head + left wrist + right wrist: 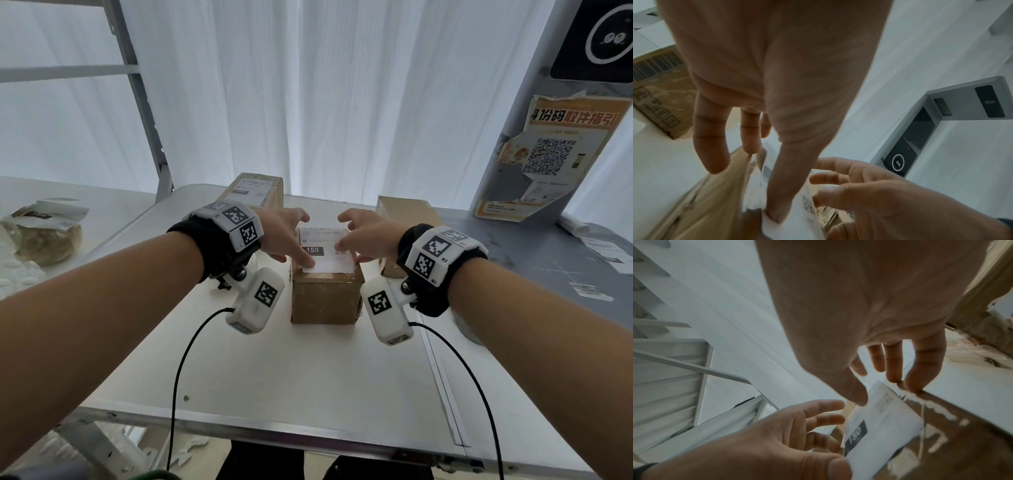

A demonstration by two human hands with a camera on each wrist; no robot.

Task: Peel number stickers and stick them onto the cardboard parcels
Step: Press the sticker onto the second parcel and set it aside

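Head view: a bagged parcel (41,233) lies far left of both hands. Left hand (281,236), fingers spread, presses its thumb on the white number sticker (327,251) reading 150, atop the cardboard parcel (325,298). Right hand (368,236), fingers spread, touches the sticker's right edge. Another labelled box (257,190) stands beyond the left hand, a third box (407,212) beyond the right.
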